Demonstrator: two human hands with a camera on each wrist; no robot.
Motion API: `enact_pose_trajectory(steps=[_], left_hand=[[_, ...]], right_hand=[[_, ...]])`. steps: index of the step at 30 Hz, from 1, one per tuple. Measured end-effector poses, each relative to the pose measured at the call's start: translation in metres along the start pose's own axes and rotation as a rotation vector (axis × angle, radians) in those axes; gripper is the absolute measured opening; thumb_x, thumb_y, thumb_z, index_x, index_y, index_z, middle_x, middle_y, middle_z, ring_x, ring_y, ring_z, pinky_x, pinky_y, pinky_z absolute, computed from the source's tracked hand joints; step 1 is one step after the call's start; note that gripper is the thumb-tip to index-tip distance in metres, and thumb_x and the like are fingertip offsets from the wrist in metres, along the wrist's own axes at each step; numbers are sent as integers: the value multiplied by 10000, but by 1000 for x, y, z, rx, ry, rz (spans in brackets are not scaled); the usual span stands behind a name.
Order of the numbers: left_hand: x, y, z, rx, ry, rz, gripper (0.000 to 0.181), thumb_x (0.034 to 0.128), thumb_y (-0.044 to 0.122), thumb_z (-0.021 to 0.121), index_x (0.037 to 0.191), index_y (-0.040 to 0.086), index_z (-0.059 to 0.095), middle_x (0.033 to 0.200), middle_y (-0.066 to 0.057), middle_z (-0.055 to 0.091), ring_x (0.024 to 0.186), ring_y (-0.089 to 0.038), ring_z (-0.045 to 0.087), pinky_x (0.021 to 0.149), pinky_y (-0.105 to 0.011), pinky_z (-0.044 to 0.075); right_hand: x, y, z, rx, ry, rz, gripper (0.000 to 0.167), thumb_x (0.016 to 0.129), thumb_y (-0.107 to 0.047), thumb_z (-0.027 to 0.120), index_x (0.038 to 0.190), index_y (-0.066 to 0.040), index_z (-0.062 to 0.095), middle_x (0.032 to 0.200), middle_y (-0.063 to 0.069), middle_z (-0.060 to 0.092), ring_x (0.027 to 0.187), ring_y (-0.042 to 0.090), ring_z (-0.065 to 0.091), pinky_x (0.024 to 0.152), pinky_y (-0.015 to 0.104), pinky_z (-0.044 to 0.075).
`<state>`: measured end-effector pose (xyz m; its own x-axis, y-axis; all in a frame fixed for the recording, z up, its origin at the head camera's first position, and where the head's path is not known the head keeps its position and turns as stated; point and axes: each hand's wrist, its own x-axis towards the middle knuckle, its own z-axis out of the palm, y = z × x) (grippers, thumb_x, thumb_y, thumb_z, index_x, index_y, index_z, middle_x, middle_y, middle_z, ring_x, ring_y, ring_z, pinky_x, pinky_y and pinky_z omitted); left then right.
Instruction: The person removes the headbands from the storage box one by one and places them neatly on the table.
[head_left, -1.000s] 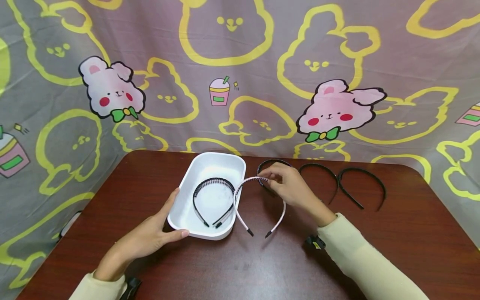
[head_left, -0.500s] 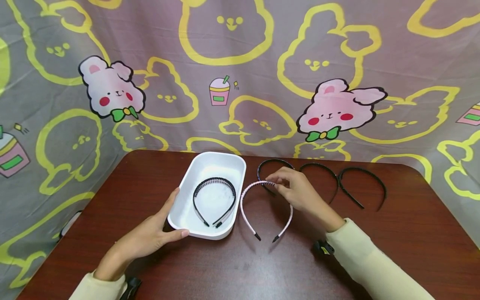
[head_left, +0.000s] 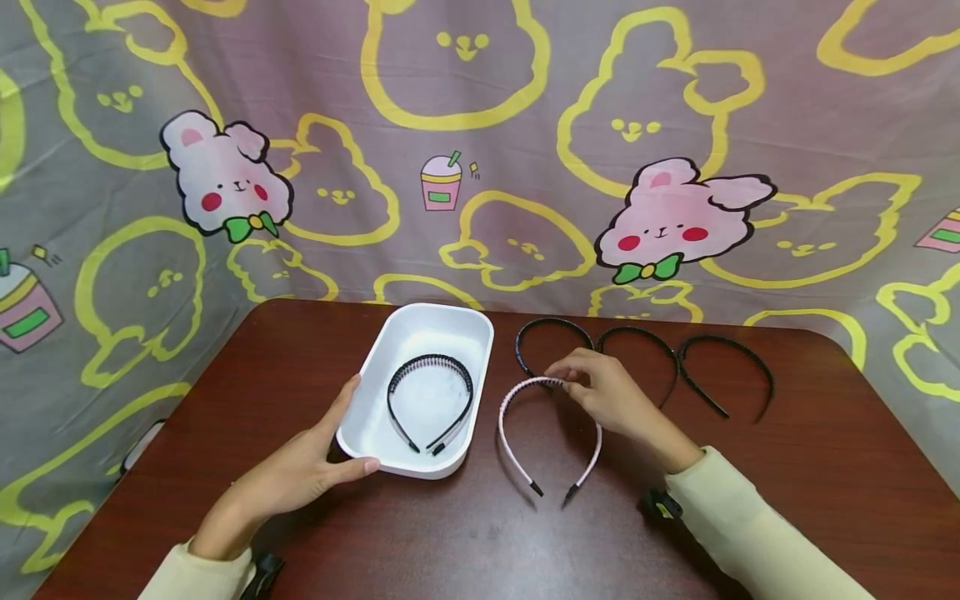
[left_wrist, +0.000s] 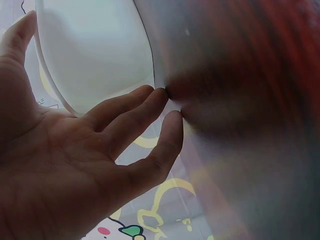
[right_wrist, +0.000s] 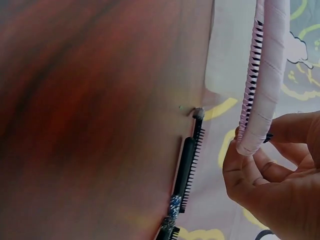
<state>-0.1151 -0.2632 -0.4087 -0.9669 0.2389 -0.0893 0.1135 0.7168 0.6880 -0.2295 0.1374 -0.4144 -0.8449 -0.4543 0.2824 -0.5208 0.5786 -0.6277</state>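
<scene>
My right hand (head_left: 611, 396) pinches a pale pink wrapped headband (head_left: 513, 442) near the top of its curve, thumb against fingers. Black teeth line the inner side of the pink headband (right_wrist: 270, 75) in the right wrist view. Its two black-tipped ends point toward me, just right of the white tray (head_left: 351, 442). My left hand (head_left: 292, 475) rests around the tray's near left corner, thumb on the near side and fingers along the left wall. In the left wrist view those fingers are spread and only gently bent. A black toothed headband (head_left: 430, 360) lies inside the tray.
Behind my right hand, three dark headbands lie in a row: a bluish-black one (head_left: 519, 342), a middle black one (head_left: 637, 331) and a right-hand one (head_left: 723, 339). A patterned curtain (head_left: 510, 133) hangs behind the brown table (head_left: 420, 542).
My right hand has drawn the pink headband rightward and toward me, from over the tray's right rim to clear of it. The left hand and tray stay put.
</scene>
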Motion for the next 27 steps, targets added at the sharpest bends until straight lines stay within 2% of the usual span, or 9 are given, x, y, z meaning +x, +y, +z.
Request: enact_pose_trajectory(steps=[5, 9, 15, 27], left_hand=[[0, 1, 0, -2, -1, 9, 1145, 915, 495, 790, 1701, 240, -3, 1694, -250, 277, 1377, -431, 521, 1089, -636, 401], [0, 1, 0, -10, -6, -8, 1148, 913, 489, 793, 1701, 246, -6, 1705, -238, 257, 1398, -433, 502, 1098, -635, 394], [0, 1, 0, -2, -5, 5, 1151, 914, 458, 803, 1700, 210, -1, 1691, -258, 278, 1376, -436, 523, 1084, -631, 409], [0, 0, 0, 2, 0, 20, 1147, 915, 454, 803, 1700, 211, 1, 1682, -263, 297, 1365, -427, 532, 1079, -629, 413]], right_hand=[[-2, 3, -2, -9, -11, 8, 262, 866, 131, 675, 1022, -40, 797, 943, 54, 740, 885, 199, 629, 809, 362, 512], [-4, 4, -3, -23, -43, 36, 253, 869, 125, 670, 1005, -48, 795, 928, 50, 733, 888, 192, 636, 821, 367, 514], [-5, 4, -2, -39, -83, 52, 248, 870, 128, 673, 994, -55, 784, 920, 47, 729, 892, 188, 641, 820, 378, 505], [-6, 5, 1, -48, -98, 75, 240, 861, 138, 663, 988, -32, 775, 906, 71, 727, 882, 203, 650, 812, 386, 511]])
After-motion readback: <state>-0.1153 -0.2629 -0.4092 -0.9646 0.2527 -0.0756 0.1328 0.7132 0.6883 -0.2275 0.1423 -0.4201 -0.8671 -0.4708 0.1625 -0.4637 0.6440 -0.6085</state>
